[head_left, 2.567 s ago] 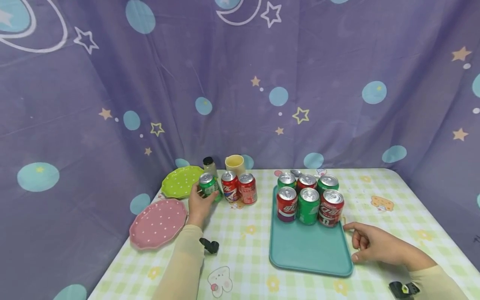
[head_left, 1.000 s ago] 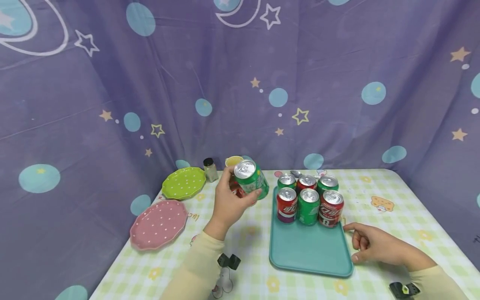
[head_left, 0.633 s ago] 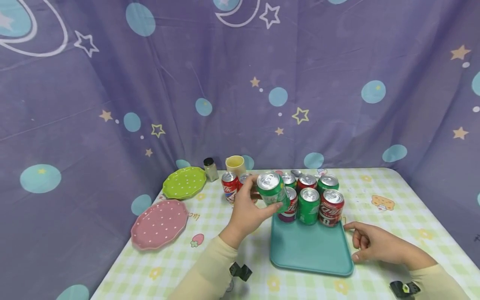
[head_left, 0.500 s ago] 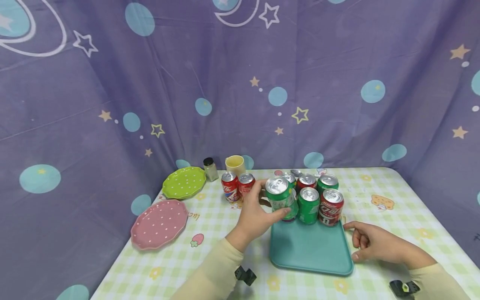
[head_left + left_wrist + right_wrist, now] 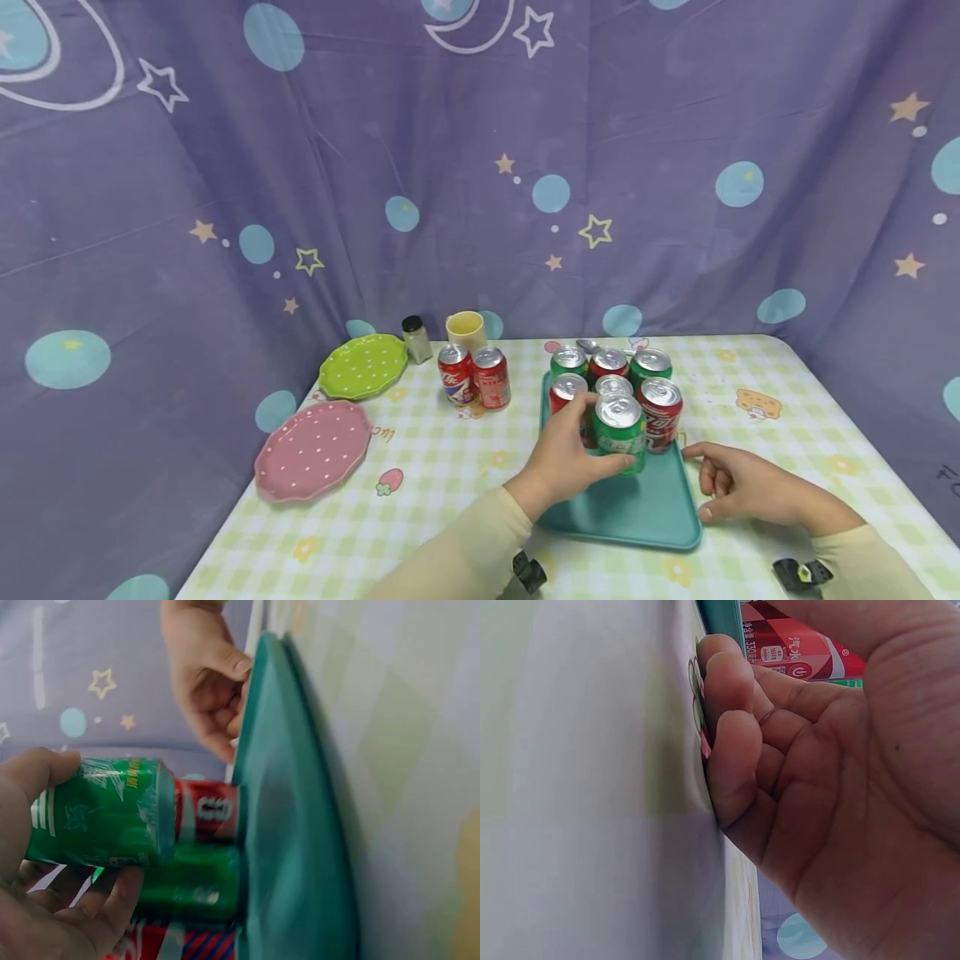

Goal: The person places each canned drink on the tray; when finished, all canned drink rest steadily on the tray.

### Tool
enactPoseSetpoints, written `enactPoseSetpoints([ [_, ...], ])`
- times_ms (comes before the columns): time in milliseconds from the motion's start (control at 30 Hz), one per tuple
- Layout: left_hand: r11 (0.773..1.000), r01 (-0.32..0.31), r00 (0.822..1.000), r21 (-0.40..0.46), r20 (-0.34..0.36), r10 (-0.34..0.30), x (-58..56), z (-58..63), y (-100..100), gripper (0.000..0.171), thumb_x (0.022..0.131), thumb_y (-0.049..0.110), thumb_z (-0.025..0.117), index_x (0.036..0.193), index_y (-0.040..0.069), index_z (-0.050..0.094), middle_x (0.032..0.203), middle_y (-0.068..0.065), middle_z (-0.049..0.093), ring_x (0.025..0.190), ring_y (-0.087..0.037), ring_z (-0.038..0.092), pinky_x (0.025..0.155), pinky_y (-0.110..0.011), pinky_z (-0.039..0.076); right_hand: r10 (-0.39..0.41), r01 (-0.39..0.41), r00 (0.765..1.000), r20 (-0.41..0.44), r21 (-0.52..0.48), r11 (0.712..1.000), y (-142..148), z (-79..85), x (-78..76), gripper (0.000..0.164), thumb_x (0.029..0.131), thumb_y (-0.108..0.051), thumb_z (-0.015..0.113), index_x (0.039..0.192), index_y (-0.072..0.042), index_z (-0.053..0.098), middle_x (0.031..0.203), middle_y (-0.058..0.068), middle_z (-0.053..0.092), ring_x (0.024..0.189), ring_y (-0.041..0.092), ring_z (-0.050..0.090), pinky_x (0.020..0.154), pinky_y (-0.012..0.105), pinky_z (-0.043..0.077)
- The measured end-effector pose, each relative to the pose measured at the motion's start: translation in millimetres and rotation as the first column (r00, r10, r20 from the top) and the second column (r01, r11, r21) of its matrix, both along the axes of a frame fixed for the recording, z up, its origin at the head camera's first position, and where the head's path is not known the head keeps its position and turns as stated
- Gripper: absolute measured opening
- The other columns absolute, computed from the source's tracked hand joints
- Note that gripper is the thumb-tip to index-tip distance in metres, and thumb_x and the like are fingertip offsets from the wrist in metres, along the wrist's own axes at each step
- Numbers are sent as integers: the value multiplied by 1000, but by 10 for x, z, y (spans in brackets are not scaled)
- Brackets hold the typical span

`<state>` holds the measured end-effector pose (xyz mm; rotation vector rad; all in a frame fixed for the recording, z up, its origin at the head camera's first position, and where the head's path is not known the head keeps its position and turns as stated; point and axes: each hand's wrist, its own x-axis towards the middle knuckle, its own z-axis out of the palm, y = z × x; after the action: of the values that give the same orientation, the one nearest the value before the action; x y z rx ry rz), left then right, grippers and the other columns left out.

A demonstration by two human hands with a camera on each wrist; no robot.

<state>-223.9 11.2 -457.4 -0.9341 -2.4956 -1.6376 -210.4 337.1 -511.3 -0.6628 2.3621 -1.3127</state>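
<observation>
My left hand [image 5: 562, 458] grips a green soda can [image 5: 621, 437], fingers and thumb round its sides. In the left wrist view the can [image 5: 101, 814] hangs above the teal tray [image 5: 292, 825], its base apart from the surface. Two rows of red and green cans stand on the far half of the tray [image 5: 637, 521]. The held can is in front of the near row, partly hiding a green can [image 5: 613, 384] beside a red can [image 5: 662, 417]. My right hand [image 5: 757, 492] rests at the tray's right edge, index finger and thumb at the rim, other fingers [image 5: 735, 750] loosely bent.
Two red cans [image 5: 491, 383] stand left of the tray, before a yellow mug [image 5: 466, 328] and a black-capped jar [image 5: 417, 342]. Green [image 5: 363, 367] and pink [image 5: 313, 452] dotted plates lie at the left edge. A spoon [image 5: 587, 344] shows behind the tray.
My left hand has lifted the green can from beside the two red cans and carried it right, over the tray's near part. The right hand has stayed at the tray's edge.
</observation>
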Motion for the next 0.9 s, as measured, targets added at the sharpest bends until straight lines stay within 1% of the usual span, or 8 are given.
enactPoseSetpoints([
  [133,997,-16,999,-69,-31,14,13,-63,159,71,82,35,93,139,29,51,128,17,62,110,0,61,91,-24,56,2,-2,1000,-1,-9,1000,5,-4,-3,83,84,-15,89,146,14,41,95,12,58,70,12,53,59,28,48],
  [233,992,-33,997,-125,-75,23,19,-117,271,70,82,36,92,138,28,51,129,17,61,113,2,59,95,-23,53,2,-2,1000,3,-10,1000,4,1,-4,83,84,-14,88,147,13,41,95,12,58,70,12,53,59,28,48],
  [333,982,-63,993,-175,-112,44,29,-176,365,69,82,37,92,138,27,52,129,17,59,115,3,57,99,-21,50,5,-5,1000,8,-6,1000,2,9,0,83,85,-14,88,148,13,40,95,12,58,69,12,53,58,29,48],
  [433,975,-87,991,-204,-120,63,49,-217,437,70,82,37,92,139,25,53,129,16,58,116,3,56,98,-21,49,7,-7,1000,7,-2,1000,-3,24,8,83,85,-15,88,147,13,41,95,12,59,69,12,53,58,29,48],
  [567,971,-100,992,-216,-100,80,66,-263,510,72,82,38,92,142,25,53,129,15,58,114,3,56,93,-18,50,6,-6,1000,-3,1,1000,-13,51,14,82,84,-17,89,144,13,42,94,12,59,69,11,54,59,27,48],
  [733,978,-102,994,-183,-47,95,68,-303,585,70,83,37,91,141,25,53,127,16,58,112,3,56,88,-15,51,15,-16,1000,-11,-26,1000,-11,50,12,78,84,-15,89,141,12,42,94,12,59,71,11,55,59,27,48],
  [800,979,-109,994,-172,-33,105,76,-308,606,69,83,38,91,140,25,53,126,16,59,111,3,56,88,-15,51,26,-27,999,-25,-38,999,-7,41,10,71,84,-15,89,136,9,46,92,12,60,72,12,55,59,27,49],
  [900,981,-117,993,-157,-22,115,91,-318,633,70,82,37,92,138,26,52,124,16,59,109,3,56,87,-15,51,47,-49,998,-46,-45,998,2,34,9,57,85,-15,88,124,4,51,91,12,60,72,11,55,57,29,49],
])
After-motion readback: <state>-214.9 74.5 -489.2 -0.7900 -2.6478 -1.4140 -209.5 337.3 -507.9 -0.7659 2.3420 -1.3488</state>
